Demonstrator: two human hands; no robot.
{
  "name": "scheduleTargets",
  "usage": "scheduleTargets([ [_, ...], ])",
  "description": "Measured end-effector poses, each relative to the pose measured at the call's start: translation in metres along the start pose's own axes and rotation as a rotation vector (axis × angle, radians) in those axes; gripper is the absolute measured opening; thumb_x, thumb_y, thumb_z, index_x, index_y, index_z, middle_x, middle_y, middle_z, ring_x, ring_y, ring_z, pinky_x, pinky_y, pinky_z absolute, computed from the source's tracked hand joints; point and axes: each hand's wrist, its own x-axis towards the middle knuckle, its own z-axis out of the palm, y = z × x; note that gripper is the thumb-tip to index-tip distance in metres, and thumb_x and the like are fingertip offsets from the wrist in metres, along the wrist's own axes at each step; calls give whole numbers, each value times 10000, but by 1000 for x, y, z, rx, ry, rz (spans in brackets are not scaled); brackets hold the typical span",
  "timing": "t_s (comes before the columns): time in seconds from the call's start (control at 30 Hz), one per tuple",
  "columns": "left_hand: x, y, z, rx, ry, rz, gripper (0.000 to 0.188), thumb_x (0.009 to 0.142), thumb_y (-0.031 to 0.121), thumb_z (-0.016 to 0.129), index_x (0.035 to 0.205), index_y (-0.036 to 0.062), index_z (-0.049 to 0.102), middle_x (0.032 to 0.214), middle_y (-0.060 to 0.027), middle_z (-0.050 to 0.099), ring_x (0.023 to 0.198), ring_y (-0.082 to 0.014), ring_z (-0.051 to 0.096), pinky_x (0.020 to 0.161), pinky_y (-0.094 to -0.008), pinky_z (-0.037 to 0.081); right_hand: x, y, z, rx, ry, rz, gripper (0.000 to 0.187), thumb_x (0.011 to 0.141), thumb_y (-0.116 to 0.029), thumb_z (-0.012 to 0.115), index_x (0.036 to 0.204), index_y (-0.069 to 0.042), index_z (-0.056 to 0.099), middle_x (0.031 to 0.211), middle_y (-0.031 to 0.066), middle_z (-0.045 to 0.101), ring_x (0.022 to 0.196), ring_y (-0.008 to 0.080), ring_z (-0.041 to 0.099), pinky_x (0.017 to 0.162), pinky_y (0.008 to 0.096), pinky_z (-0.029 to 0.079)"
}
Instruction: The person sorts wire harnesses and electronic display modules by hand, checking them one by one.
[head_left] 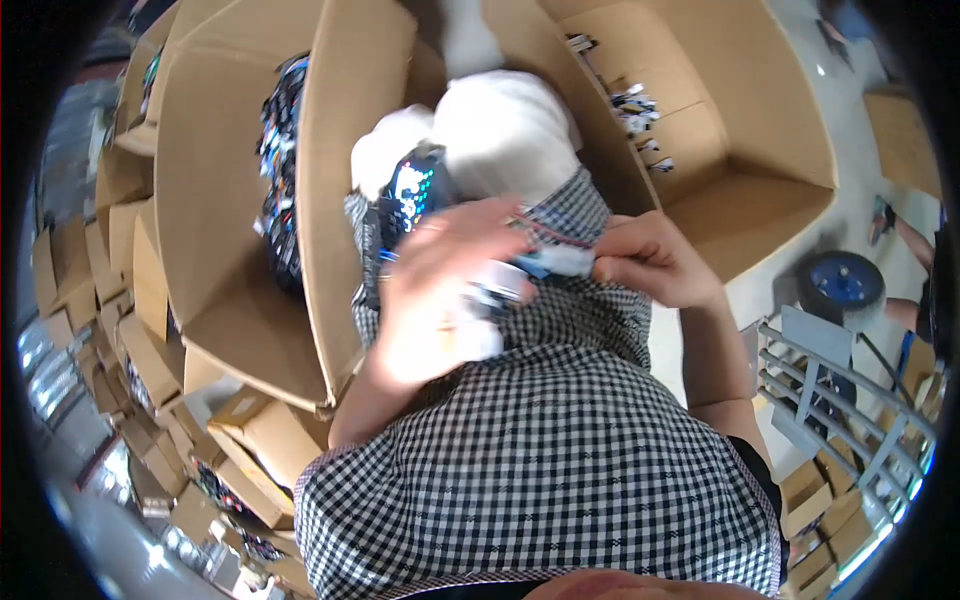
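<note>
My left hand (425,290), blurred by motion, is in front of my lap, its fingers curved round a small black-and-white piece (495,290) whose kind I cannot make out. To its right, my right hand (660,262) pinches the end of a small pale blue-and-white strip-like piece (565,260) between thumb and fingertips. The strip's left end reaches toward my left hand. Just beyond my left hand a shiny black packet (412,190) with bright white and blue-green marks rests on my lap. A black-and-white checked apron (540,450) covers my lap.
On the left, a tall open carton (235,200) holds a heap of dark glossy packets (285,170). To the right, another open carton (750,120) has several small black-and-white pieces (637,110) inside. A grey metal trolley (825,375) and a blue-hubbed wheel (845,283) are farther right.
</note>
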Motion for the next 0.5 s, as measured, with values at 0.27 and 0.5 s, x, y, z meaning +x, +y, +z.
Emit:
scheduleTargets([
  [0.27,101,47,-5,-150,271,197,414,763,240,743,1092,33,600,963,-116,680,828,-228,684,741,-362,564,-17,16,-7,167,186,96,206,931,-205,591,891,-9,638,685,22,574,610,87,529,521,260,406],
  [0.5,208,-2,118,36,10,502,441,697,282,779,1061,120,590,882,-83,653,826,-298,620,739,-389,466,4,25,38,-162,189,-90,184,902,-206,603,892,-25,634,719,150,601,645,293,584,609,398,451],
])
